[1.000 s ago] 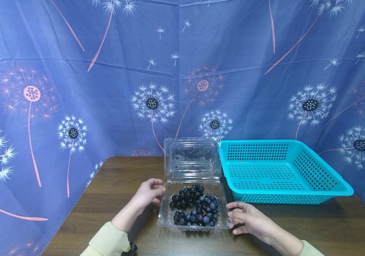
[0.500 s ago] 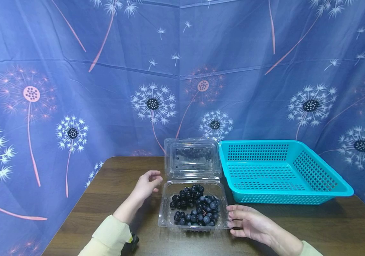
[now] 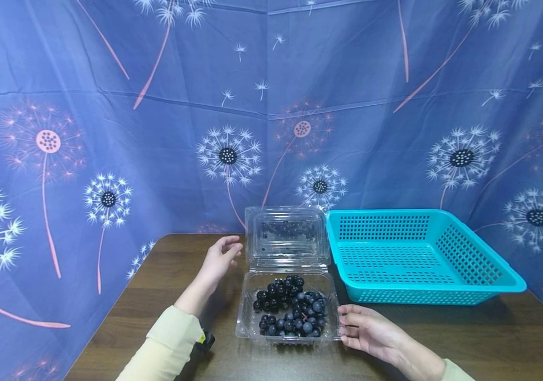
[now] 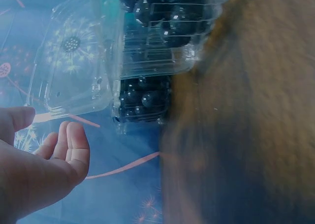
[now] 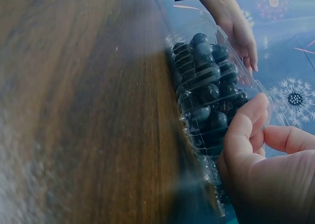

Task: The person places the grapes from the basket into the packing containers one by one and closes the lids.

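Note:
A clear plastic clamshell box (image 3: 244,317) stands on the table with its lid (image 3: 286,254) raised at the back. Inside lie bunches of dark grapes (image 3: 295,312). My right hand (image 3: 371,333) pinches the box's right rim; in the right wrist view, its thumb (image 5: 288,138) and fingers (image 5: 244,120) meet at the clear edge. My left hand (image 3: 219,259) hovers left of the upright lid, its fingers relaxed and holding nothing. In the left wrist view, a small gap shows between the left fingers (image 4: 74,143) and the lid's edge.
A turquoise perforated basket (image 3: 424,296) stands at the right, close beside the box. Behind the brown wooden table (image 3: 166,280) hangs a blue cloth (image 3: 166,137) printed with dandelions. A small black object (image 3: 206,341) shows by the left sleeve.
My left hand has let go of the box's left rim and moved up and back toward the raised lid. The right hand stays at the right rim, and the box has barely shifted.

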`<state>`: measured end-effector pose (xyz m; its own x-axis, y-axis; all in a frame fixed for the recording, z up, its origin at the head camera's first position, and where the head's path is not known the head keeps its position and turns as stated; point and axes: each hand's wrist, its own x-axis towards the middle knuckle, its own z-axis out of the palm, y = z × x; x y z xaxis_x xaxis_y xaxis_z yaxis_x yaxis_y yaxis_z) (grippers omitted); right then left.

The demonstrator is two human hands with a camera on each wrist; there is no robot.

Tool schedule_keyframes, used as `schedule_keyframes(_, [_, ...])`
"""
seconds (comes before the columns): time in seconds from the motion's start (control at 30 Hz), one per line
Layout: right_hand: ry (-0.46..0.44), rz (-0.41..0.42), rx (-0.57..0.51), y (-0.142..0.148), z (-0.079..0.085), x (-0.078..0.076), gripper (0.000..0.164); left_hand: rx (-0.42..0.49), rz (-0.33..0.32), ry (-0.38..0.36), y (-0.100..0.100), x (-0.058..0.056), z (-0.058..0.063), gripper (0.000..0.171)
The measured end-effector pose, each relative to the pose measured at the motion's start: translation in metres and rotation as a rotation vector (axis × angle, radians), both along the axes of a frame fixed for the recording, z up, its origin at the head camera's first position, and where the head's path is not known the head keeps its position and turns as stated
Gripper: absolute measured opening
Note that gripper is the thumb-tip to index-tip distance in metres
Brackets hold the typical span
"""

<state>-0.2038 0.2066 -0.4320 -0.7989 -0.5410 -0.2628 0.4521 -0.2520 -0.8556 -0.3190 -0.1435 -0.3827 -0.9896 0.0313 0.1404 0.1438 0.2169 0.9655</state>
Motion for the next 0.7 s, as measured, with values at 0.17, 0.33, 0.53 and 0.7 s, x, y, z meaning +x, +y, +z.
schedule_keyframes(0.17, [-0.001, -0.02, 0.008, -0.001, 0.0, 0.0, 0.01, 0.031, 0.015, 0.008, 0.006, -0.004, 0.006, 0.036])
schedule_keyframes(0.33, [0.012, -0.014, -0.021, -0.001, -0.001, 0.001, 0.011, 0.029, 0.04, 0.005, 0.01, -0.008, 0.011, 0.034])
schedule_keyframes(0.53, [-0.002, -0.014, -0.027, -0.002, 0.0, 0.001, 0.012, 0.048, 0.083, -0.012, 0.011, -0.016, 0.016, 0.031])
schedule_keyframes(0.7, [0.001, -0.004, -0.031, -0.001, -0.001, 0.0, 0.011, 0.07, 0.116, 0.011, 0.012, -0.024, 0.02, 0.03])
